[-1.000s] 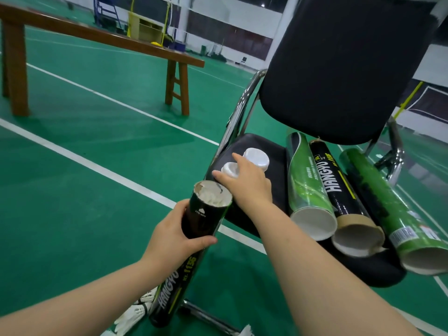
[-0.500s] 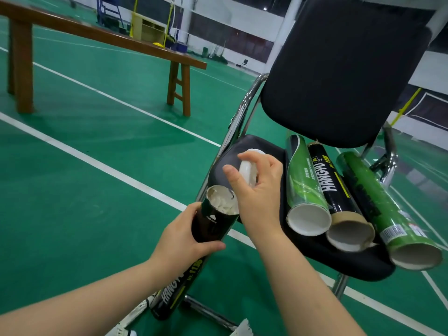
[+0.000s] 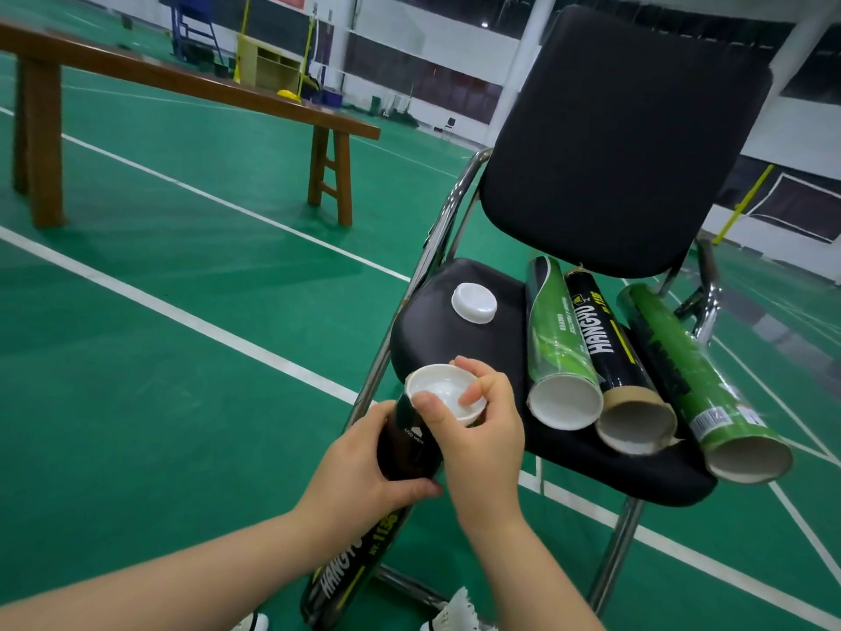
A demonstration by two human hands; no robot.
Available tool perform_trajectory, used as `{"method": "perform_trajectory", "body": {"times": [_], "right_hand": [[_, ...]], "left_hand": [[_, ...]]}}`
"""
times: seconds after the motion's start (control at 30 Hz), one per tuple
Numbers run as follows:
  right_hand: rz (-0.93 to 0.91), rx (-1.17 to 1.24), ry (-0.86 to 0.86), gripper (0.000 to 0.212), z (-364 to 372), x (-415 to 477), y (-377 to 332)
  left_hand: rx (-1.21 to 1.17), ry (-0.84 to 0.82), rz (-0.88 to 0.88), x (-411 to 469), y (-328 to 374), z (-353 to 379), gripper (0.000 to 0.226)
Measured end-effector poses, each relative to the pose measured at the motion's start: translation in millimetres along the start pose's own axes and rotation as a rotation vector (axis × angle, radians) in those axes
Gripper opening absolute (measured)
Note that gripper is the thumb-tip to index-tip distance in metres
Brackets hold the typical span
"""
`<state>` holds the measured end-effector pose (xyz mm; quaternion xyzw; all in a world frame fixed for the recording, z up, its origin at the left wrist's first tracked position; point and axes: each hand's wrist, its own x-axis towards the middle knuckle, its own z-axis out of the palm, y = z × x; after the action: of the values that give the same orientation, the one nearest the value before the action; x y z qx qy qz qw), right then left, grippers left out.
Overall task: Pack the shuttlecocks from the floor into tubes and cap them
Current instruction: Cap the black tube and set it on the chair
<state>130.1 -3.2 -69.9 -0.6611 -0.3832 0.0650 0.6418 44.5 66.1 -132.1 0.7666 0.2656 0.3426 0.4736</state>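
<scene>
While left hand (image 3: 364, 475) grips black cardboard tube (image 3: 407, 441) steady, right hand (image 3: 487, 439) pinches round white plastic cap (image 3: 443, 393) onto its mouth.

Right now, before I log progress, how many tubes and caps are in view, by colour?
Black tubes: 2, the held tube in the left hand, the lying black tube on the chair seat.
Green tubes: 2, the left green tube and right green tube, on the seat.
White caps: 2, the held cap in the right hand, the spare cap on the seat.
Total: 6
</scene>
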Motion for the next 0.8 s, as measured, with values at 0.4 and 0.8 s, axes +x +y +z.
{"method": "perform_trajectory", "body": {"times": [0.4, 0.8], "right_hand": [[0.137, 0.225, 0.094, 0.011, -2.5, -11.7, -3.5], [0.448, 0.210, 0.044, 0.037, -9.8, -8.0, 7.5]], "left_hand": [[-0.102, -0.029, 0.019, -8.2, 6.7, 16.1, 0.060], [-0.022, -0.087, -0.035, -9.2, -9.5, 24.0, 0.062]]}}
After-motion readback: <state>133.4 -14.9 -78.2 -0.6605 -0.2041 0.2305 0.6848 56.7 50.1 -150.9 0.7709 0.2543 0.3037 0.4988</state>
